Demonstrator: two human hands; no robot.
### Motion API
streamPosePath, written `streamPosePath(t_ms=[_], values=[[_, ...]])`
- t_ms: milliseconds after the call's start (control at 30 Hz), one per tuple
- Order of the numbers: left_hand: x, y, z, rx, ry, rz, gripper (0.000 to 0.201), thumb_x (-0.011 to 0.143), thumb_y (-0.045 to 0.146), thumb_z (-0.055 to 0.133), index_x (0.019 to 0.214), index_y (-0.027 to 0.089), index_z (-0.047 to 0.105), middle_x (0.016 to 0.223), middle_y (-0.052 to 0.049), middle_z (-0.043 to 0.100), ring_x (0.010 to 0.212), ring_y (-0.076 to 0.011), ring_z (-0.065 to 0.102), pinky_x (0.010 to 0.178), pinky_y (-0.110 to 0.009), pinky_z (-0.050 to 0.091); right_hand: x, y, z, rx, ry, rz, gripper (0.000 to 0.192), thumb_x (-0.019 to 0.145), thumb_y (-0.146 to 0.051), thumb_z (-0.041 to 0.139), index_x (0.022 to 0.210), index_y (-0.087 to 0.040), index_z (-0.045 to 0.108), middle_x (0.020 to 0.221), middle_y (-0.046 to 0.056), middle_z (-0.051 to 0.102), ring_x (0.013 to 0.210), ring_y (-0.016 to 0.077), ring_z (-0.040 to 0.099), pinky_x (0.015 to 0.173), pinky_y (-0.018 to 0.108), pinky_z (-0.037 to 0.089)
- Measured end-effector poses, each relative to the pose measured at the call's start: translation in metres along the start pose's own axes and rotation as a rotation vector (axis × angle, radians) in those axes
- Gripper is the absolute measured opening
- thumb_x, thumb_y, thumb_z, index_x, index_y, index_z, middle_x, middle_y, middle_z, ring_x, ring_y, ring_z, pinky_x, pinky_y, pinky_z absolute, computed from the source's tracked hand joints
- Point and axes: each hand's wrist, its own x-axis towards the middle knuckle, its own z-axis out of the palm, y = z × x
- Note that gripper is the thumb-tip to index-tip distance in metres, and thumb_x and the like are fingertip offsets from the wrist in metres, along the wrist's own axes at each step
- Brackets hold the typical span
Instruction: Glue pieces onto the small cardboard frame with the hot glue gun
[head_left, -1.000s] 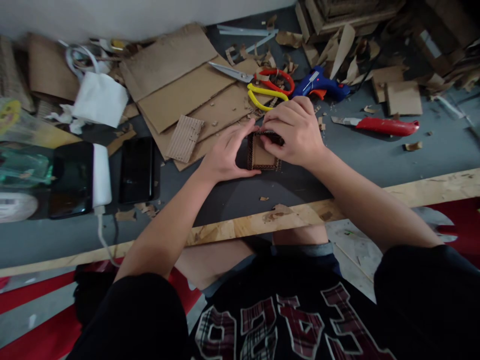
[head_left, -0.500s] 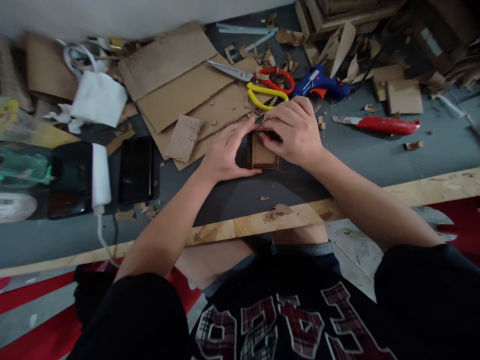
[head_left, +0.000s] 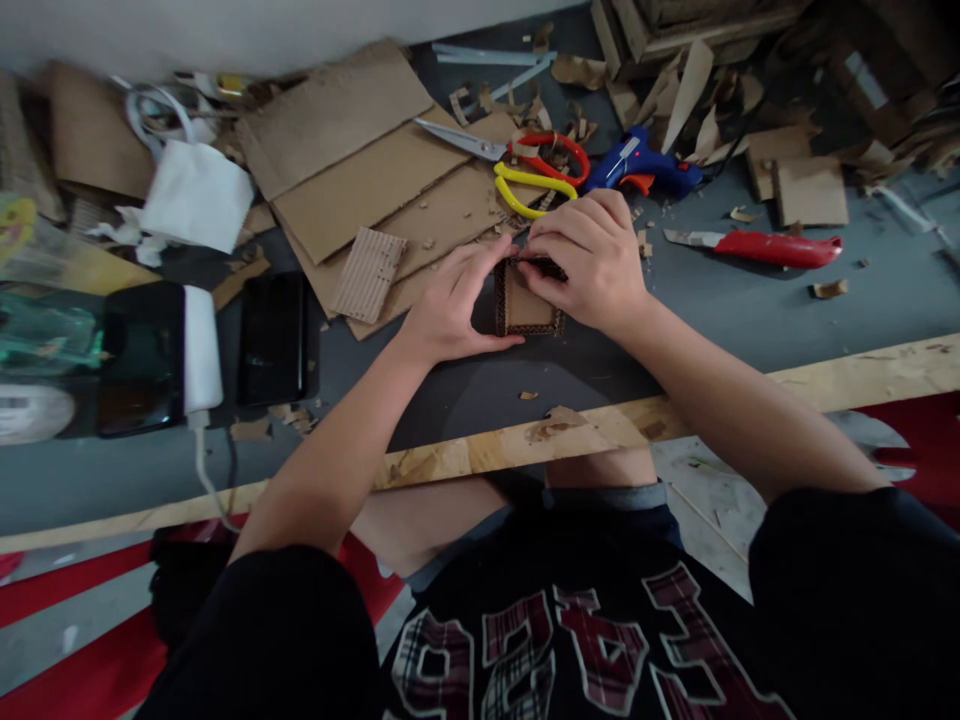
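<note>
A small cardboard box with dark corrugated edges lies on the grey tabletop between my hands. My left hand spans its left side, the thumb along the near edge and the fingertips at the far left corner. From the right, my right hand reaches over the box, thumb and fingers pinched at its far wall. Those fingers hide the upper right part of the box, and any small piece between them is hard to make out. Just beyond my right hand lie scissors with one red and one yellow handle.
A blue glue gun and a red utility knife, blade out, lie to the right. Cardboard sheets and a ribbed piece are to the left, near a black phone. A wooden strip edges the table.
Almost nothing differs. Both hands stay at the box, with only a very slight shift of the right hand.
</note>
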Motion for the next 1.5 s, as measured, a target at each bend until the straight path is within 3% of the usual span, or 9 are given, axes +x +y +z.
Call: streamPosePath(t_ms=[167,367,600,967,1167,1500], values=[[-0.001,-0.003,0.001,0.03,-0.019,0.015,0.111,0.076,0.073,0.066,0.158,0.021,0.012,0.145,-0.02,0.054,0.135,-0.0385,0.053,0.113,-0.056,0.045,0.0,-0.002,-0.003,0.003,-0.013,-0.007,0.025,0.096,-0.036,0.047,0.099,-0.027,0.069,0.111,0.004,0.071,0.106,0.0276,0.063,0.104,0.056,0.042],[-0.002,-0.005,-0.002,0.055,0.055,-0.004,0.107,0.077,0.071,0.068,0.157,0.026,0.013,0.143,-0.017,0.057,0.131,-0.0343,0.058,0.112,-0.054,0.05,0.002,-0.002,-0.016,-0.026,-0.01,-0.006,0.028,0.09,-0.039,0.053,0.111,-0.027,0.068,0.118,0.007,0.07,0.112,0.0299,0.061,0.105,0.055,0.041],[-0.002,-0.009,-0.005,0.025,0.057,0.031,0.111,0.074,0.075,0.066,0.158,0.026,0.012,0.143,-0.017,0.057,0.131,-0.0354,0.058,0.112,-0.055,0.049,0.002,0.003,-0.015,-0.015,-0.01,0.0,0.021,0.094,-0.033,0.048,0.1,-0.028,0.068,0.112,0.006,0.071,0.112,0.0287,0.061,0.106,0.056,0.039],[-0.006,-0.012,-0.002,0.018,0.008,0.009,0.117,0.071,0.083,0.059,0.159,0.027,0.008,0.15,-0.017,0.051,0.137,-0.0371,0.053,0.117,-0.054,0.043,0.002,0.006,-0.016,0.016,-0.005,-0.014,0.022,0.093,-0.036,0.05,0.101,-0.028,0.069,0.111,0.005,0.072,0.11,0.0284,0.062,0.107,0.055,0.037],[-0.006,-0.012,-0.002,0.071,0.042,-0.011,0.113,0.071,0.084,0.058,0.157,0.024,0.015,0.147,-0.019,0.054,0.135,-0.0393,0.054,0.115,-0.058,0.043,0.002,0.008,-0.015,0.013,0.014,0.048,0.021,0.089,-0.033,0.054,0.1,-0.028,0.07,0.112,0.006,0.072,0.11,0.0293,0.062,0.104,0.055,0.04],[-0.006,-0.012,0.0,0.085,0.047,-0.016,0.108,0.072,0.082,0.061,0.154,0.022,0.026,0.144,-0.02,0.056,0.133,-0.0388,0.056,0.114,-0.056,0.045,-0.002,0.009,-0.013,0.048,0.048,0.03,0.021,0.086,-0.036,0.053,0.097,-0.026,0.067,0.109,0.007,0.069,0.11,0.0293,0.061,0.104,0.054,0.041]])
